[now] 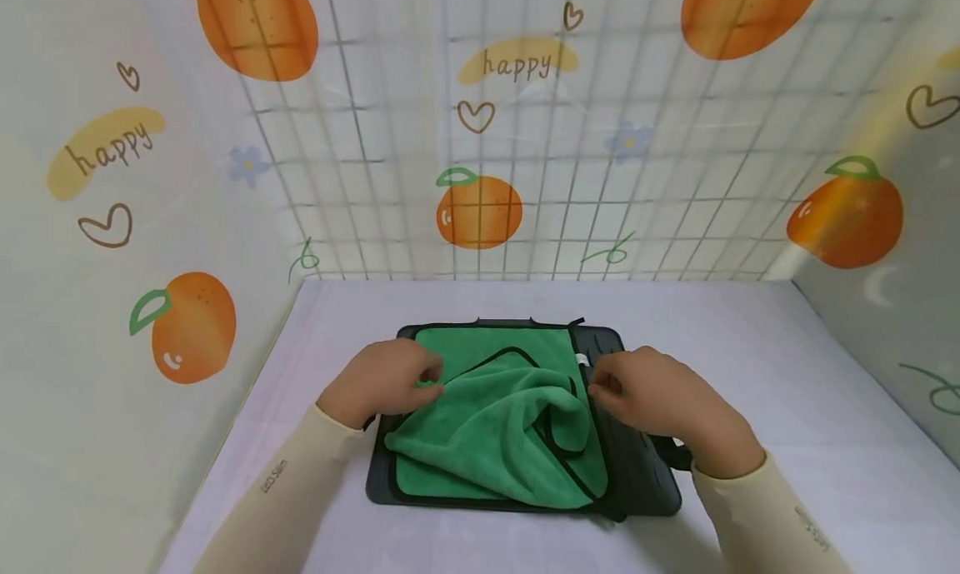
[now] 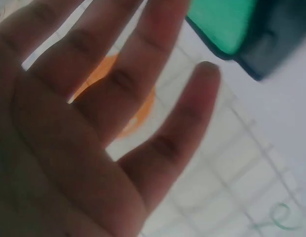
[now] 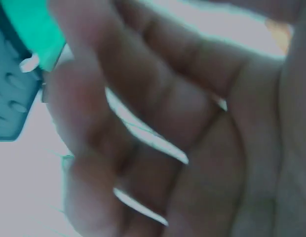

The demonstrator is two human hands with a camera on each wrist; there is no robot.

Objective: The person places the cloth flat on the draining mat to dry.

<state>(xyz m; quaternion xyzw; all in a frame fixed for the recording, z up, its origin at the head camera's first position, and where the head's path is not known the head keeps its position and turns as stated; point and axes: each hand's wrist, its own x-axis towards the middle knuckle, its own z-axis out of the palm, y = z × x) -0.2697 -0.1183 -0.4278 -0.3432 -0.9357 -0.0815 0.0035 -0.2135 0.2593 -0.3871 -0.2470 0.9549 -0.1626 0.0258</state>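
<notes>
A green plush towel [image 1: 487, 424] with black edging lies partly folded and bunched on a dark flat board [image 1: 645, 466]. My left hand [image 1: 386, 382] is over the towel's left side, thumb and index finger bent with green showing between them. In the left wrist view its other fingers [image 2: 123, 79] spread loosely, nothing against the palm. Beside the towel's right edge, my right hand [image 1: 652, 391] hovers over the board, fingers curved. The right wrist view shows those fingers [image 3: 158, 98] bent over a bare palm. Near them is a small white tag [image 1: 582, 360] on the towel's edge.
Raised oval bumps mark the board's right part. Beneath it is a pale lilac tabletop [image 1: 712, 324]. White walls printed with oranges [image 1: 480, 213] and hearts enclose the table at the back and both sides.
</notes>
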